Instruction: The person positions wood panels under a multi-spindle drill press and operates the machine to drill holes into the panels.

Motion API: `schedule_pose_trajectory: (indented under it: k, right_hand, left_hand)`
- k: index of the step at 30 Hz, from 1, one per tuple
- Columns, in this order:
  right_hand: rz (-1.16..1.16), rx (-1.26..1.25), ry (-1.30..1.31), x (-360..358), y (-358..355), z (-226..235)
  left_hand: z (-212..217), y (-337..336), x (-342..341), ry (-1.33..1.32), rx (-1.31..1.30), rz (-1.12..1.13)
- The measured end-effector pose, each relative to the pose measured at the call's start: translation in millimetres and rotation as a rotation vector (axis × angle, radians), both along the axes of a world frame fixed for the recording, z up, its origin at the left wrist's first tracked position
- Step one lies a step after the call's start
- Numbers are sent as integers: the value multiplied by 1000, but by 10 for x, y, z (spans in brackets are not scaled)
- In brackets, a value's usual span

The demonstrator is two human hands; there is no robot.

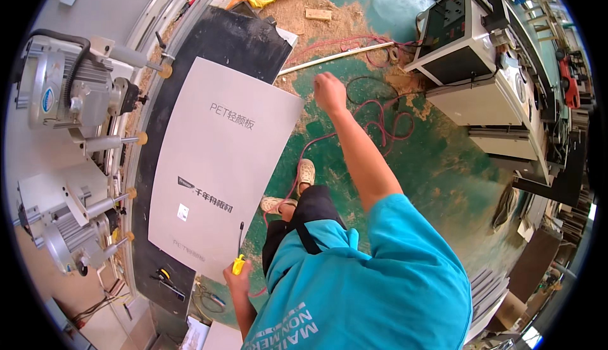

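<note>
The white board (221,166) lies flat on the machine table (142,160). At its far corner the right hand (329,91) grips the edge; at its near edge the left hand (239,269) clasps a yellow-handled tool (239,255). The board looks uncut.

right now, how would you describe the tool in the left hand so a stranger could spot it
Start at the big white panel lying on the black machine bed. At its near edge the left hand grips a screwdriver: yellow handle, thin dark shaft pointing up, the only yellow-handled tool off the bed.
</note>
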State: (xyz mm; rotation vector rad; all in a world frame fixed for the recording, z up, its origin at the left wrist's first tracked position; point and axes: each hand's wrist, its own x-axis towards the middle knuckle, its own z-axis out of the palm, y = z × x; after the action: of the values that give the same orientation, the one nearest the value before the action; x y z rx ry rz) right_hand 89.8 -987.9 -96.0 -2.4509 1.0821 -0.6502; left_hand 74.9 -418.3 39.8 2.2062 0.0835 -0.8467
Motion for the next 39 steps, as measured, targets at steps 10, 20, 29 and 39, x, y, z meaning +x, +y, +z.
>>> schedule_pose_trajectory:
  k: [10, 20, 29, 39]
  right_hand:
    - [578, -3, -136, -352, 1408, 79]
    - [307, -70, -82, -303, 1352, -21]
    - [310, 120, -28, -154, 855, -231]
    - [684, 131, 91, 373, 150, 147]
  left_hand:
    - [-103, 157, -170, -28, 34, -5]
    - [95, 128, -142, -13, 1, -27]
    - [82, 185, -238, -30, -42, 19]
    - [-421, 806, -666, -122, 90, 123]
